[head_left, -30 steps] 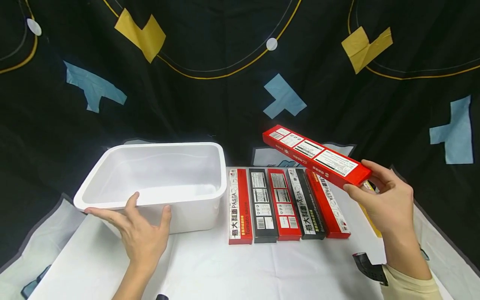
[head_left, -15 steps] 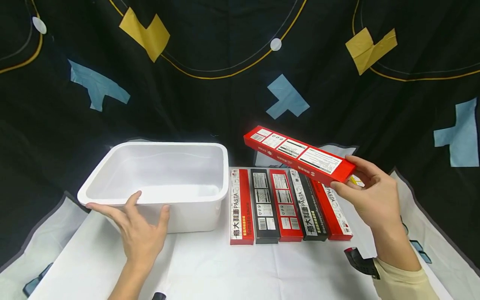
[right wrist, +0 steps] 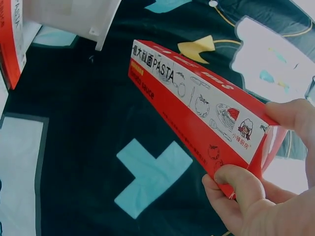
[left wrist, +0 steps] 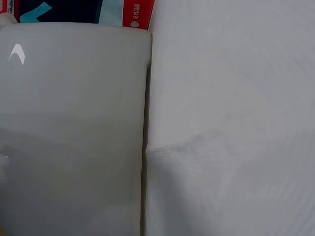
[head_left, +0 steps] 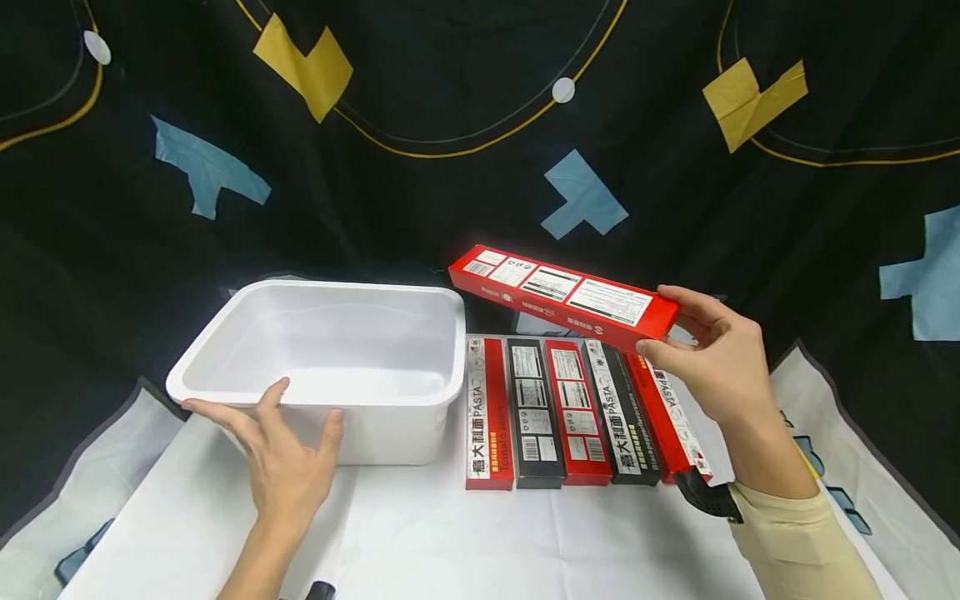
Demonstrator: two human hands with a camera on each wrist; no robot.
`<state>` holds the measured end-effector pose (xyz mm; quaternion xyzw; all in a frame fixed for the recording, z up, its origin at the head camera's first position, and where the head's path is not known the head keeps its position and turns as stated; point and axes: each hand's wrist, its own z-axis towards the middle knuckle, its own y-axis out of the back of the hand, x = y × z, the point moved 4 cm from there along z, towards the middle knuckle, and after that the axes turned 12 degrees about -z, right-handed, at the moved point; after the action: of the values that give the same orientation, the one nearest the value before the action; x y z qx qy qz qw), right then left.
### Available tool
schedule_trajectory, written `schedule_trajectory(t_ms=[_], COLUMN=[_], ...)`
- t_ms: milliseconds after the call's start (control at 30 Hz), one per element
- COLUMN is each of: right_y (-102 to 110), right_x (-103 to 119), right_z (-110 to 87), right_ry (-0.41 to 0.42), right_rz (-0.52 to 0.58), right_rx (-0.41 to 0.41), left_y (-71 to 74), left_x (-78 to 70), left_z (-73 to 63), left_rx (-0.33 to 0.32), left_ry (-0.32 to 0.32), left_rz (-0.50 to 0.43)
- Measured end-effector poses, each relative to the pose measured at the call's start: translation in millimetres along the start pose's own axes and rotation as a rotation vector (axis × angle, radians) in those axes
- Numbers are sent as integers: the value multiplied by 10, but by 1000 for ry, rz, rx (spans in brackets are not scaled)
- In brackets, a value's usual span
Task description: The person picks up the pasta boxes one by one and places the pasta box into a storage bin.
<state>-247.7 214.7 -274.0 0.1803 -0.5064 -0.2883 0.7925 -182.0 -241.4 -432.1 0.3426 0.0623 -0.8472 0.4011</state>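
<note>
Right wrist view: your right hand [right wrist: 281,212] pinches a long red carton [right wrist: 197,105], "PASTA" and "tomato sauce" legible beyond the grip. Your left hand [head_left: 288,468], spread, touches a white tub [head_left: 393,435].

between the right fingers [head_left: 697,305], a long red cardboard box [head_left: 562,298] — white panels [head_left: 611,302] with black print along its upper face. at the left fingers [head_left: 270,411], a plain, glossy white plastic tub [head_left: 397,433]. below the right fingers, slim cardboard boxes [head_left: 576,417] alternate red and black — beyond, black cloth [head_left: 420,217] bears yellow shapes [head_left: 311,79] and pale-blue shapes [head_left: 587,197].
</note>
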Motion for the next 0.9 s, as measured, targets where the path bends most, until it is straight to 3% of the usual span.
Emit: schedule_trajectory(t_ms=[300,633,900], right_y=[-281,-656,-964], right_x=[159,323,456], right_z=[240,406,539], right_ry=[-5,65,106], right_rz=[61,143,154], right_rx=[80,181,218], left_y=[-29,-9,14], left_x=[16,8,2], left_z=[-20,-37,-4], left_rx=[9,31,11], left_ry=[37,72,35], left_rz=[21,65,65])
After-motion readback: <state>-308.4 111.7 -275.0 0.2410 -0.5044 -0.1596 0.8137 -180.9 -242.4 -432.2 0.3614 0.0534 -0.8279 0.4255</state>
